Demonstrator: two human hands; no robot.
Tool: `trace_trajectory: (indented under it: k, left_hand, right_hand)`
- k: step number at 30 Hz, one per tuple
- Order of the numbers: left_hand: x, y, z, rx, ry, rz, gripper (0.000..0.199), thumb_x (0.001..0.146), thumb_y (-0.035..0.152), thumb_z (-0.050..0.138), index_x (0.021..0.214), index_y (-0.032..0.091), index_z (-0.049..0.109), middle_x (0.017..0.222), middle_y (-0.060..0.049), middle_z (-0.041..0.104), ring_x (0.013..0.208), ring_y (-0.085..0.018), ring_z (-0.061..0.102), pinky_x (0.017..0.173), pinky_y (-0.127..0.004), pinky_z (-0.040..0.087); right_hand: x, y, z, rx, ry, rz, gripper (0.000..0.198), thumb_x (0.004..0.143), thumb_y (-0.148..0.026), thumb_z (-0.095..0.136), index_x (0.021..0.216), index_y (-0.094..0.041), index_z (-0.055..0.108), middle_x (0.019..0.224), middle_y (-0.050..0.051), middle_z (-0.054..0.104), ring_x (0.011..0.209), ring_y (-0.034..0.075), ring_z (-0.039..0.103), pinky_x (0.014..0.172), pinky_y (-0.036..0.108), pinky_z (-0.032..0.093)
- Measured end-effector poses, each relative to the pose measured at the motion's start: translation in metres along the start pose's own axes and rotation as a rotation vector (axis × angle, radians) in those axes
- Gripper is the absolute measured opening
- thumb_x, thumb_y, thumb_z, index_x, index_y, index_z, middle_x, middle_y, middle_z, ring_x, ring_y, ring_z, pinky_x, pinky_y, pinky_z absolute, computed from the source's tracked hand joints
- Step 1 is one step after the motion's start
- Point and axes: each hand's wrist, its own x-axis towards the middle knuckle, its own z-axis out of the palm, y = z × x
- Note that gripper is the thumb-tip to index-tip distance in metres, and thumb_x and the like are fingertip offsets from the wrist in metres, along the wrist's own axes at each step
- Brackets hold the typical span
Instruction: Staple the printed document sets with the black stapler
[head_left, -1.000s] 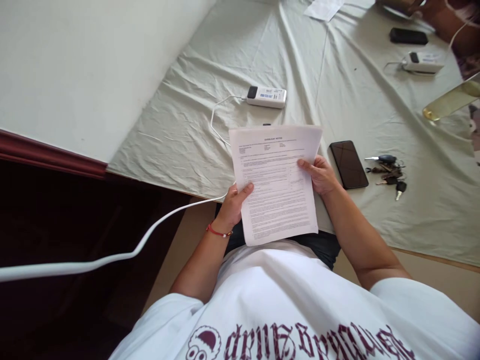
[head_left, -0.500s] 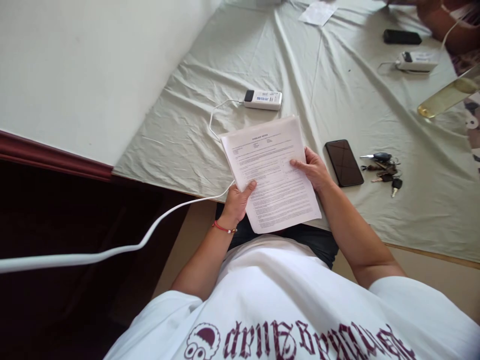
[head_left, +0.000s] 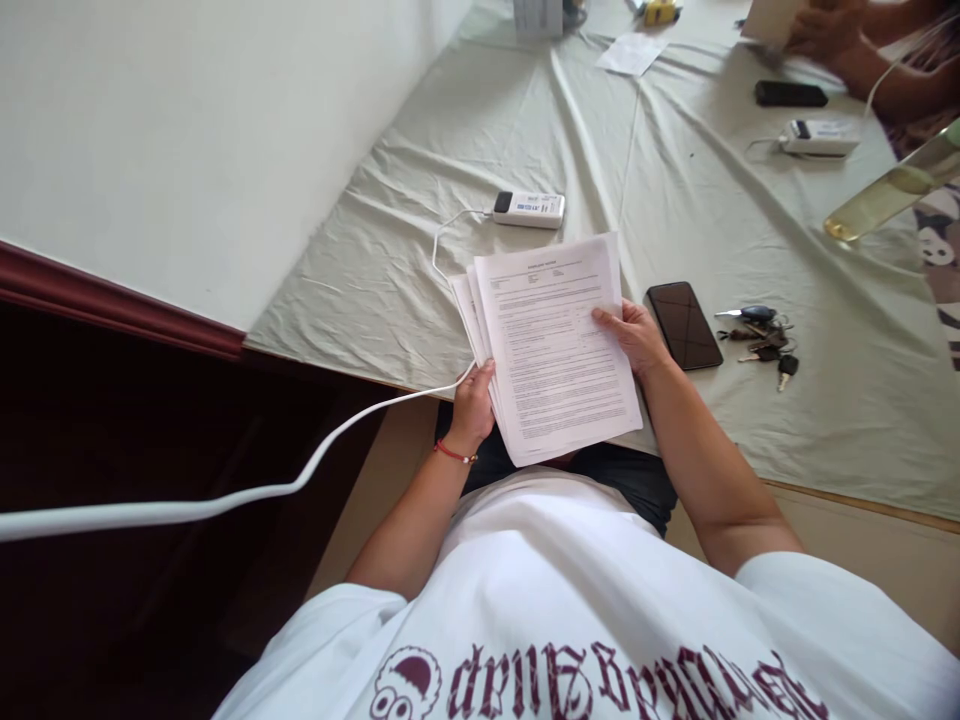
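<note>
Change: our papers [head_left: 561,350], mid-frame, have fanned, lower sheets [head_left: 466,305] newly showing leftward | Meaning: likely we're separating them | Grip: our left hand [head_left: 474,408] and right hand [head_left: 636,338], fingers clasping opposite edges

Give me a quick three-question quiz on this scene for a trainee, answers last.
1. What circles the wrist of the left hand: A) a silver metal watch, B) a red beaded bracelet, C) a black rubber band?
2. True or false: the black rectangular smartphone lies between the white printed paper sheets and the bunch of metal keys.
3. Fill in: the right hand rests its ____ on the face of those sheets.
Key: 1 B; 2 true; 3 thumb.
</note>
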Motion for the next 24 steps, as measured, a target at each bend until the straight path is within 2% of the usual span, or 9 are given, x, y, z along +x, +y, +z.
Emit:
trace_trajectory:
  k: [3,6,13,19,24]
  left_hand:
    - [-0.001,0.002,0.001,0.037,-0.037,-0.006,0.043,0.075,0.048,0.082,0.104,0.017,0.076,0.110,-0.010,0.080,0.122,-0.031,0.067,0.108,-0.046,0.052]
    - [-0.002,0.003,0.002,0.053,-0.059,0.033,0.044,0.076,0.048,0.082,0.107,0.018,0.075,0.113,-0.011,0.079,0.121,-0.030,0.068,0.107,-0.046,0.052]
    - [-0.001,0.000,0.002,0.060,-0.012,0.062,0.047,0.076,0.052,0.082,0.106,0.018,0.075,0.111,-0.010,0.079,0.117,-0.030,0.070,0.107,-0.045,0.053]
    - [-0.001,-0.001,0.002,0.001,-0.002,0.054,0.046,0.075,0.051,0.084,0.106,0.018,0.076,0.111,-0.010,0.080,0.118,-0.031,0.070,0.111,-0.047,0.050]
    - [-0.001,-0.003,0.000,-0.011,-0.019,0.048,0.043,0.076,0.048,0.084,0.107,0.018,0.077,0.112,-0.010,0.079,0.121,-0.032,0.068,0.112,-0.049,0.048]
  right_hand:
    - [0.002,0.000,-0.001,-0.038,0.057,-0.065,0.047,0.069,-0.054,0.087,0.104,-0.027,0.072,0.100,0.002,0.079,0.083,0.022,0.074,0.080,0.039,0.062]
    - [0.003,-0.001,-0.004,-0.062,0.146,-0.100,0.041,0.068,-0.054,0.086,0.092,-0.026,0.070,0.091,0.000,0.077,0.078,0.021,0.071,0.076,0.037,0.061]
    - [0.006,-0.003,-0.013,-0.058,0.207,-0.167,0.030,0.070,-0.049,0.087,0.082,-0.026,0.073,0.079,-0.003,0.073,0.065,0.016,0.064,0.065,0.031,0.057]
    - [0.009,-0.001,-0.019,-0.068,0.246,-0.213,0.036,0.066,-0.054,0.087,0.080,-0.024,0.073,0.078,-0.002,0.072,0.063,0.014,0.062,0.061,0.027,0.054]
    - [0.011,-0.001,-0.021,-0.029,0.278,-0.226,0.039,0.062,-0.056,0.089,0.081,-0.025,0.074,0.080,-0.002,0.075,0.065,0.015,0.064,0.064,0.027,0.056]
